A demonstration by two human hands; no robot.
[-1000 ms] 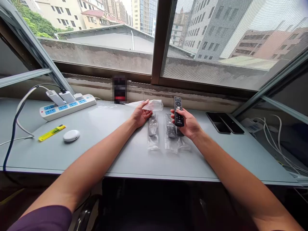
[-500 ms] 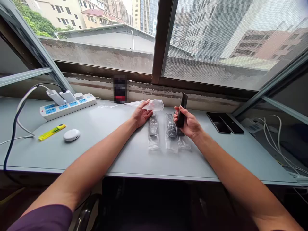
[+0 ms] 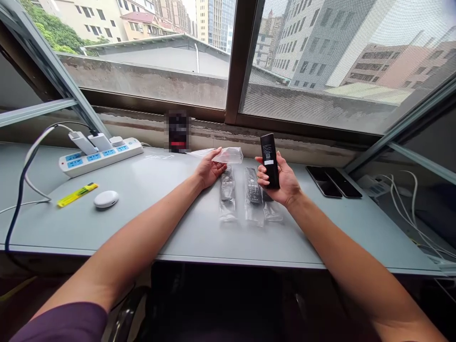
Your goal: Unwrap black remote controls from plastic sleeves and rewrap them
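Observation:
My right hand (image 3: 285, 183) is wrapped round a black remote control (image 3: 270, 161), held upright with its labelled back towards me. In my left hand (image 3: 211, 170) a clear plastic bag (image 3: 231, 155) is pinched between thumb and fingers; it looks flat and stretches to both sides of the hand. Below the hands, a bagged remote (image 3: 227, 190) lies on the desk near my left fingers. A second bagged remote (image 3: 253, 192) is to its right. Partly hidden behind my right hand lies another plastic bag (image 3: 273, 212) with something dark in it.
A power strip (image 3: 101, 159) with plugged-in adapters sits at the back left. Nearer are a yellow packet (image 3: 77, 194) and a white oval case (image 3: 106, 199). Two dark phones (image 3: 333, 182) lie at the right. A blurred dark object (image 3: 178, 133) stands by the window frame (image 3: 233, 61).
My right hand has turned the remote from edge-on so that its back with the printed label now faces me. The left hand and the bag have hardly moved.

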